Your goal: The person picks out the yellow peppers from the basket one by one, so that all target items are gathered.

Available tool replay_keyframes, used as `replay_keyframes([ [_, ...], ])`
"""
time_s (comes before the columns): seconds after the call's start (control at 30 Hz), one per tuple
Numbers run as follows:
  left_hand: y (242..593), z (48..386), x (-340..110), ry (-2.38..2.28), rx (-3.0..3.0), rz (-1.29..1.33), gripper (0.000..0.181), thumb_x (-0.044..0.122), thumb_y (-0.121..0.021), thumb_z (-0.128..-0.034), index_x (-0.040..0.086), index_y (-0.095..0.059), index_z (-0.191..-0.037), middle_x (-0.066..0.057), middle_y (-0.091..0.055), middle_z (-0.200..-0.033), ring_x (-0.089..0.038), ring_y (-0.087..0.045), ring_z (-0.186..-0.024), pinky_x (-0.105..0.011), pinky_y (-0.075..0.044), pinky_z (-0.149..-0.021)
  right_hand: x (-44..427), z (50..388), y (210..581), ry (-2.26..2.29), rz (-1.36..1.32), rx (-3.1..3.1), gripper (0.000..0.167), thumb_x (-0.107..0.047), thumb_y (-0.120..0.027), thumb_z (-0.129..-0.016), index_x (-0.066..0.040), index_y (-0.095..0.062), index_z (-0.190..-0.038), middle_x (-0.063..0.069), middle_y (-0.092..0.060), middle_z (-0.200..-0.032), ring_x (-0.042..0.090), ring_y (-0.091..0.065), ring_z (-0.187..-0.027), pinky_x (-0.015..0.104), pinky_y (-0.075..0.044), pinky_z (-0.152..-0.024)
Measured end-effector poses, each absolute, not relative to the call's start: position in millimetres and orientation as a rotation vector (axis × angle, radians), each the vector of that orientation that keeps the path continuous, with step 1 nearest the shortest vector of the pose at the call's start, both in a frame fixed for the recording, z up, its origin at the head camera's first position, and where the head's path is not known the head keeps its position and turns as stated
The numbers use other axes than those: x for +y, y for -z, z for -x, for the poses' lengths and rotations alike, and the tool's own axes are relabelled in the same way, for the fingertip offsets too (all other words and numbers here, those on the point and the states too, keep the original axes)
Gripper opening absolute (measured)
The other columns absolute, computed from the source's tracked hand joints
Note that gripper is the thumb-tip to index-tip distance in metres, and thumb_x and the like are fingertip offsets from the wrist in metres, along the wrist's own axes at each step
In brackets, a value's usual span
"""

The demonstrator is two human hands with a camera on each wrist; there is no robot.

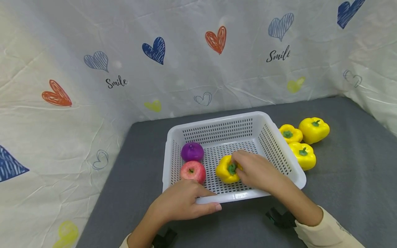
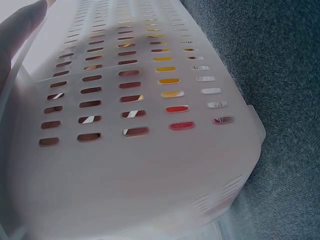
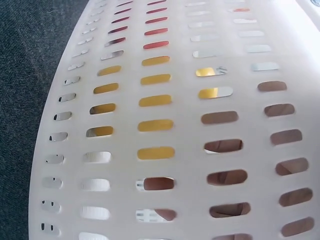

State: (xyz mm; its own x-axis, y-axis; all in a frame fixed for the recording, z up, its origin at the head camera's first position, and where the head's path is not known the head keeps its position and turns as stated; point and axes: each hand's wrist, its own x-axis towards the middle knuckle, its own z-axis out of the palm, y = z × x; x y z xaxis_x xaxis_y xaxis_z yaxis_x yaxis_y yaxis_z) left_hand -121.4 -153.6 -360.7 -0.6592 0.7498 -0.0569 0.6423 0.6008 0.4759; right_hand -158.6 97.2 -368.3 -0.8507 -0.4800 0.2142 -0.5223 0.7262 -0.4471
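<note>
A white perforated plastic basket (image 1: 217, 123) stands on the grey surface, and my left hand (image 1: 181, 203) grips its near rim with the thumb outside. Inside, my right hand (image 1: 255, 169) holds a yellow bell pepper (image 1: 225, 169) by its right side, near the green stem. Whether that pepper touches the basket floor I cannot tell. To its left lie a red apple (image 1: 193, 171) and, behind the apple, a purple onion (image 1: 192, 152). Both wrist views look at the basket's outer wall (image 2: 140, 175); yellow and brown patches show through the slots of the wall (image 3: 125, 170).
Just right of the basket, three more yellow bell peppers sit close together: a small front-facing pepper (image 1: 286, 134), a rear pepper (image 1: 314, 129) and a nearer pepper (image 1: 304, 159). A white curtain (image 1: 183, 82) printed with hearts hangs behind the grey tabletop (image 1: 139, 165).
</note>
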Motion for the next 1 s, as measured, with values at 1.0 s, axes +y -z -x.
replay_keyframes([
  [1.0,359.8,120.0,-152.1,-0.606,2.584,-1.133,0.045,0.06,-0.056,-0.0952,0.024,-0.079,-0.109,0.025,-0.063,-0.078,0.007,-0.051,-0.062,-0.015,-0.044,-0.057,97.2,158.5,366.3,-0.843,-0.864,-2.969,0.059,-0.038,-0.085,-0.079,-0.013,-0.054,-0.123,0.0,-0.063,-0.107,0.014,-0.057,-0.079,0.033,-0.053,-0.069],
])
